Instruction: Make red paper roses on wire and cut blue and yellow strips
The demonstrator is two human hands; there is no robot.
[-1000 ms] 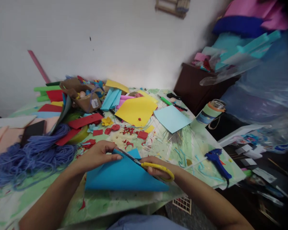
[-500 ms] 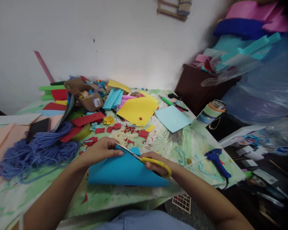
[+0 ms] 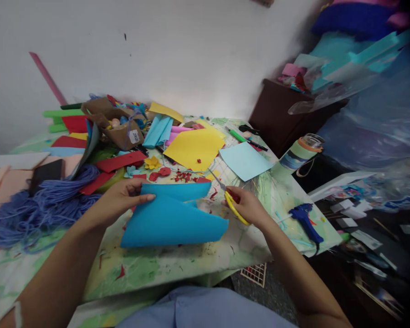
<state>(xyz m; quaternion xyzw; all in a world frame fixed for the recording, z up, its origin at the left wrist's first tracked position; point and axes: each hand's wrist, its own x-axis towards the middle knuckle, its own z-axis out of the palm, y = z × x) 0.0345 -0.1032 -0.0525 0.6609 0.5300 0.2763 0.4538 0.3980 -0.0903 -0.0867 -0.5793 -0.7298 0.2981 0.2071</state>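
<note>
My left hand [image 3: 123, 198] pinches the upper left corner of a folded bright blue sheet [image 3: 172, 221] that lies on the paint-stained table [image 3: 177, 259]. My right hand [image 3: 248, 206] is closed round the yellow handles of a pair of scissors [image 3: 228, 197], whose blades point up and left, just clear of the sheet's right edge. The sheet curls up at its right side. Red paper scraps [image 3: 184, 175] lie just beyond it.
Purple yarn [image 3: 37, 209] is heaped at the left. Behind lie a yellow sheet [image 3: 194, 148], a light blue sheet [image 3: 244, 160], red strips and a brown bag [image 3: 118, 130]. A blue glue gun [image 3: 305, 218] and a bottle [image 3: 300, 157] are at the right edge.
The scissors have come off the blue sheet and moved right with my right hand. My left hand has lifted and drawn the sheet's corner leftward; the sheet now curls.
</note>
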